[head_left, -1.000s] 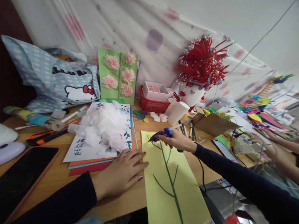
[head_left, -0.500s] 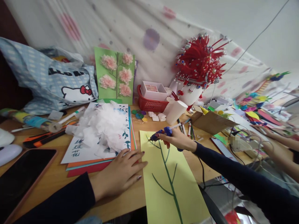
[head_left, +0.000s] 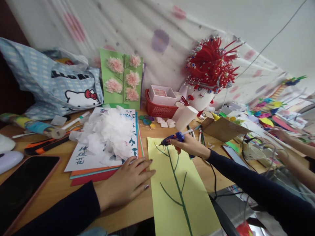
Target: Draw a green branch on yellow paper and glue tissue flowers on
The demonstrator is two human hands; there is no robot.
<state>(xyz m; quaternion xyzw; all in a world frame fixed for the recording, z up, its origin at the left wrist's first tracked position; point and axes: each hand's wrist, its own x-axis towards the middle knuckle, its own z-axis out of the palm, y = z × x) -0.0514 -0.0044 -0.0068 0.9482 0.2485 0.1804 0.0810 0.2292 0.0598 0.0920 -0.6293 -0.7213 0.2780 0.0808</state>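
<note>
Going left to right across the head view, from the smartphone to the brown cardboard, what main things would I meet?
Smartphone, left hand, blue glue gun, brown cardboard.

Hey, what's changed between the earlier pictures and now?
The right hand has shifted the glue gun slightly right and up in view, over the yellow paper. Nothing was taken hold of or let go. The left hand, paper and white pile stayed put.

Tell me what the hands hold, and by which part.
The right hand holds the glue gun by its handle; the left hand lies spread, grasping nothing.
</note>
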